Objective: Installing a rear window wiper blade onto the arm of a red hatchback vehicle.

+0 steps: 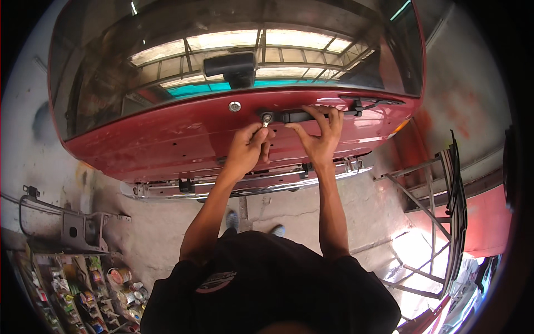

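A red tailgate (194, 131) with a dark rear window faces me. My left hand (247, 149) pinches a small silver wrench (266, 123) between thumb and forefinger. The wrench's ring end sits at the pivot of a black wiper arm (297, 117), which lies along the panel just below the glass. My right hand (324, 139) grips the wiper arm, fingers above it and thumb below. At the arm's far right end is the wiper blade (384, 102). A round silver lock (235, 106) sits left of the pivot.
Below the tailgate runs a chrome bumper (245, 191). A shelf crowded with cans (119, 275) stands at the lower left, near a grey metal bracket (78, 229). On the right leans a metal frame (431, 222). The concrete floor (283, 214) is beneath me.
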Demonstrator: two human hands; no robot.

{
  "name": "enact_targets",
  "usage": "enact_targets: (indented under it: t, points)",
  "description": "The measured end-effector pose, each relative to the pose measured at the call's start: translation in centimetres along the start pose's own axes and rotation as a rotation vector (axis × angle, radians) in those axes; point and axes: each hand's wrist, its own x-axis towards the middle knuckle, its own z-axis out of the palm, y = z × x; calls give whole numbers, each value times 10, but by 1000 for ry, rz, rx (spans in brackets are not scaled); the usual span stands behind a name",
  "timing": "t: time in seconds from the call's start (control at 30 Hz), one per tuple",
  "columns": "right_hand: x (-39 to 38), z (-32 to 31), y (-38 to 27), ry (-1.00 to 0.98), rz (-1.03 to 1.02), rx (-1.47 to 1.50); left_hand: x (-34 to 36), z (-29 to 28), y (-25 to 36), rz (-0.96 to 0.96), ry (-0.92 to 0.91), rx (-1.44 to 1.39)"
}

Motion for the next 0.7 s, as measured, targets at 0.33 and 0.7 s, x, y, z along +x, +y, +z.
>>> enact_targets:
  t: [0.33, 0.7]
  points:
    - [-2, 1, 2, 10, 40, 4, -5, 34, -28, 135, 91, -402]
    - [-2, 2, 4, 9, 8, 12, 2, 57, -29, 48, 189, -660]
